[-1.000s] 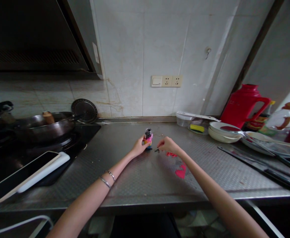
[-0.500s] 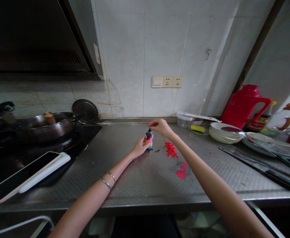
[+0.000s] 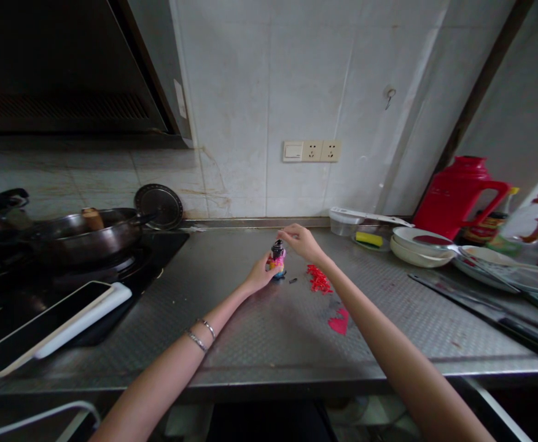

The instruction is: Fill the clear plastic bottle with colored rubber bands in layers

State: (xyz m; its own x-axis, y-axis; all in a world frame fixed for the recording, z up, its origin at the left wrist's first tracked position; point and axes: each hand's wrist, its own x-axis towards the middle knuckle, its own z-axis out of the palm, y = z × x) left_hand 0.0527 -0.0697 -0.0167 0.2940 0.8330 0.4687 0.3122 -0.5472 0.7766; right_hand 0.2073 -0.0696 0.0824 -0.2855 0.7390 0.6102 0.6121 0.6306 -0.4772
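Table [image 3: 232, 344]: metal, patterned; the little bottle stands on it near the middle, between the hands.
Pan [image 3: 112, 236]: at the far left, with a wooden piece rising from it; the rest of its inside is hidden.
Red jug [image 3: 453, 196]: at the right; contents not visible.
Bowls [image 3: 419, 258]: stacked beside the jug, a spoon resting across the top one.
Clear tub [image 3: 343, 226]: against the wall, a white strip lying over it; contents unclear.
Left hand [image 3: 260, 273]: curled round the bottle; if this grip loosened, a knock could probably topple it.
Right hand [image 3: 300, 238]: fingertips pinched together at the bottle's mouth; whether anything is between them cannot be told. A slightly misplaced release could drop a piece outside the narrow opening.
Bottle [image 3: 277, 263]: upright, pink, yellow and blue below, dark on top; whether the colours are contents or coating is unclear.
Red bits [image 3: 319, 279]: heaped loose below the right wrist; a low sweep of that forearm could scatter them.
Black scrap [image 3: 293, 280]: just beside the bottle, easily brushed away.
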